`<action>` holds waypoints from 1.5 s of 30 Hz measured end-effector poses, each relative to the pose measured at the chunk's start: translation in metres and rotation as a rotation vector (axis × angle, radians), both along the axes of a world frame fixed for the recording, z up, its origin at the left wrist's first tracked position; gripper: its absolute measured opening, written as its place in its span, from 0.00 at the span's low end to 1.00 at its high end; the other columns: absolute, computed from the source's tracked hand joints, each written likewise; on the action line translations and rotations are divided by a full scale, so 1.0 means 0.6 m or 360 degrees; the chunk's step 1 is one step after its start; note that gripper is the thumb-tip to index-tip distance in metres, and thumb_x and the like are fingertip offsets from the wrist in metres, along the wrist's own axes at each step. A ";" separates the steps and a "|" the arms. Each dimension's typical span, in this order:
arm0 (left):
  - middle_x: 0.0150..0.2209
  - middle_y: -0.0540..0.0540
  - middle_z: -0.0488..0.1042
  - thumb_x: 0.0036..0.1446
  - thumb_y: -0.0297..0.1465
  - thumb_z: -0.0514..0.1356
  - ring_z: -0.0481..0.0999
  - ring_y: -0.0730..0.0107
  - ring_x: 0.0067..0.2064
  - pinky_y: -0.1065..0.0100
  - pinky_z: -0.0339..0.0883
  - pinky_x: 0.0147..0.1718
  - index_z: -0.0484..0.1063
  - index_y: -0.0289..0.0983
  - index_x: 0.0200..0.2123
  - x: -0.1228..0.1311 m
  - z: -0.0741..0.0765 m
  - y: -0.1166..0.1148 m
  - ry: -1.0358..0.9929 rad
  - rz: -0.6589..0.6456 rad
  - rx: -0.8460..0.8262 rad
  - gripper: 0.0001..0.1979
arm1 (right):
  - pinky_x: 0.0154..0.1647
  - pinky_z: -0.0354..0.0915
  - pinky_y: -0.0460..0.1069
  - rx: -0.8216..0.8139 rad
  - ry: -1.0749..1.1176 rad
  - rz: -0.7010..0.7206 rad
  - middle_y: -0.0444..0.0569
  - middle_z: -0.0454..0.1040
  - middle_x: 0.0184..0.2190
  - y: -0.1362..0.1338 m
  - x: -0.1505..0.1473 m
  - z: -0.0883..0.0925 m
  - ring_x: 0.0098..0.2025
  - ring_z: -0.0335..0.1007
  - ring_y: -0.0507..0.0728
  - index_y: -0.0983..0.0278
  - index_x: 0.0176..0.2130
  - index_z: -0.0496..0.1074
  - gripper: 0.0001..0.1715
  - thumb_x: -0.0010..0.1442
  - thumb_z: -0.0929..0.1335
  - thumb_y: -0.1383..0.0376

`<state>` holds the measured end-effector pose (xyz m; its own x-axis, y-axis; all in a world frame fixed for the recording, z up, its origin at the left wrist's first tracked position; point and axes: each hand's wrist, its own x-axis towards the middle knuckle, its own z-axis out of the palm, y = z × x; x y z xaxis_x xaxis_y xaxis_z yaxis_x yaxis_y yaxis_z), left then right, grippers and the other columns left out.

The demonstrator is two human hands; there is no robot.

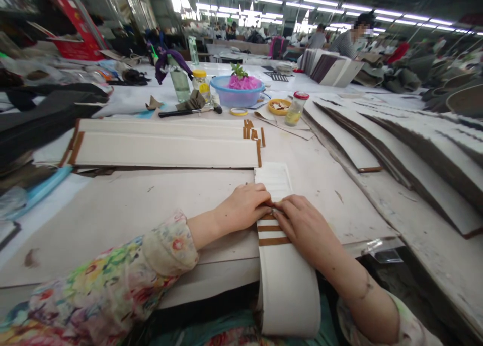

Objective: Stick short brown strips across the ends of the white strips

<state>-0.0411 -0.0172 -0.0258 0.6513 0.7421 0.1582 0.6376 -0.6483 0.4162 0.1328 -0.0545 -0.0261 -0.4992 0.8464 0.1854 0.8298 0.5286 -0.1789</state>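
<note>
A stack of long white strips [281,265] with brown ends runs from the table's middle over its near edge toward me. My left hand [245,205] and my right hand [302,225] meet on top of it, fingertips pressed together on a brown strip end [268,216]. Both hands have curled fingers pinching or pressing that edge. Two more brown bands [273,235] show just below my fingers. A floral sleeve covers my left forearm.
Long white panels [166,149] with brown tabs lie farther back. Fanned rows of strips [396,134] fill the right side. A blue bowl [237,95], jars, a brush and a yellow dish [279,107] stand at the back. Another person sits at the far right.
</note>
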 end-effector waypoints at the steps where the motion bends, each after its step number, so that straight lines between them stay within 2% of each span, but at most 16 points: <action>1: 0.37 0.47 0.68 0.56 0.32 0.55 0.66 0.66 0.41 0.66 0.60 0.41 0.69 0.37 0.33 -0.004 -0.001 0.000 -0.0024 -0.0004 -0.0008 0.05 | 0.44 0.60 0.54 0.0007 -0.0003 0.0003 0.50 0.67 0.33 0.000 0.000 0.000 0.40 0.63 0.58 0.65 0.38 0.67 0.08 0.60 0.61 0.66; 7: 0.34 0.49 0.67 0.54 0.33 0.57 0.66 0.69 0.38 0.69 0.61 0.39 0.67 0.36 0.36 -0.037 -0.017 -0.003 -0.0284 0.0042 -0.0112 0.08 | 0.41 0.61 0.54 0.0076 0.0046 0.0010 0.50 0.68 0.35 0.001 0.004 0.000 0.40 0.63 0.59 0.64 0.39 0.66 0.10 0.59 0.62 0.61; 13: 0.35 0.49 0.68 0.54 0.31 0.57 0.66 0.71 0.38 0.70 0.60 0.40 0.67 0.36 0.39 -0.040 -0.028 -0.004 -0.0407 0.0020 -0.0210 0.09 | 0.42 0.61 0.54 0.0001 0.0155 0.0094 0.50 0.68 0.37 0.010 -0.004 -0.001 0.41 0.63 0.58 0.63 0.41 0.66 0.11 0.58 0.63 0.61; 16: 0.36 0.48 0.69 0.56 0.32 0.54 0.66 0.70 0.40 0.70 0.59 0.41 0.67 0.37 0.39 -0.040 -0.026 -0.005 -0.0344 -0.0044 -0.0173 0.08 | 0.43 0.62 0.53 -0.0033 0.0203 0.0151 0.50 0.68 0.37 0.013 -0.007 0.000 0.41 0.63 0.57 0.62 0.42 0.66 0.10 0.59 0.63 0.63; 22: 0.36 0.45 0.69 0.61 0.35 0.46 0.65 0.67 0.39 0.68 0.58 0.40 0.69 0.36 0.38 -0.046 -0.022 -0.010 0.0055 -0.0148 0.0173 0.13 | 0.42 0.62 0.53 0.0022 0.0007 0.0150 0.49 0.68 0.33 0.007 -0.015 0.005 0.38 0.63 0.57 0.63 0.39 0.69 0.09 0.60 0.61 0.64; 27: 0.42 0.44 0.69 0.62 0.30 0.45 0.64 0.66 0.42 0.66 0.58 0.43 0.63 0.38 0.50 -0.065 -0.025 -0.021 0.0169 -0.0255 0.0290 0.15 | 0.40 0.63 0.51 0.0086 0.0000 0.0118 0.49 0.69 0.34 -0.002 -0.015 0.004 0.38 0.63 0.56 0.62 0.40 0.70 0.11 0.61 0.60 0.64; 30: 0.44 0.43 0.68 0.61 0.27 0.45 0.64 0.65 0.44 0.64 0.58 0.44 0.59 0.38 0.54 -0.076 -0.026 -0.030 0.0193 -0.0291 0.0272 0.18 | 0.39 0.63 0.51 0.0103 -0.0031 0.0118 0.49 0.69 0.32 -0.004 -0.015 0.005 0.37 0.63 0.57 0.62 0.39 0.70 0.11 0.61 0.60 0.64; 33: 0.42 0.44 0.69 0.61 0.28 0.46 0.65 0.68 0.44 0.67 0.59 0.45 0.63 0.38 0.50 -0.079 -0.028 -0.031 -0.0023 -0.0176 0.0087 0.15 | 0.38 0.64 0.51 0.0090 -0.0027 0.0109 0.48 0.68 0.30 -0.005 -0.016 0.006 0.36 0.63 0.56 0.62 0.38 0.70 0.10 0.61 0.60 0.65; 36: 0.38 0.46 0.70 0.61 0.31 0.47 0.68 0.71 0.40 0.70 0.61 0.42 0.68 0.36 0.41 -0.070 -0.030 -0.018 -0.0327 0.0108 -0.0124 0.12 | 0.37 0.64 0.51 0.0098 -0.0002 0.0076 0.48 0.68 0.31 -0.006 -0.016 0.006 0.36 0.63 0.56 0.62 0.37 0.70 0.11 0.61 0.60 0.65; 39: 0.35 0.48 0.71 0.60 0.33 0.48 0.69 0.70 0.38 0.70 0.62 0.38 0.69 0.35 0.36 -0.056 -0.029 0.001 -0.0451 0.0338 -0.0183 0.12 | 0.39 0.63 0.51 0.0114 0.0021 0.0066 0.48 0.68 0.31 -0.008 -0.015 0.004 0.36 0.63 0.56 0.62 0.37 0.70 0.11 0.61 0.60 0.65; 41: 0.34 0.48 0.71 0.59 0.33 0.49 0.69 0.70 0.38 0.70 0.62 0.37 0.69 0.36 0.36 -0.046 -0.027 0.009 -0.0454 0.0380 -0.0161 0.11 | 0.39 0.63 0.51 0.0112 0.0035 0.0071 0.48 0.68 0.30 -0.008 -0.015 0.003 0.36 0.63 0.56 0.62 0.38 0.70 0.11 0.61 0.60 0.65; 45: 0.33 0.48 0.70 0.57 0.32 0.51 0.68 0.70 0.36 0.69 0.61 0.37 0.69 0.36 0.34 -0.035 -0.023 0.013 -0.0382 0.0331 -0.0100 0.09 | 0.39 0.64 0.51 0.0100 0.0053 0.0074 0.48 0.68 0.31 -0.006 -0.014 0.002 0.37 0.64 0.56 0.62 0.38 0.70 0.11 0.61 0.60 0.65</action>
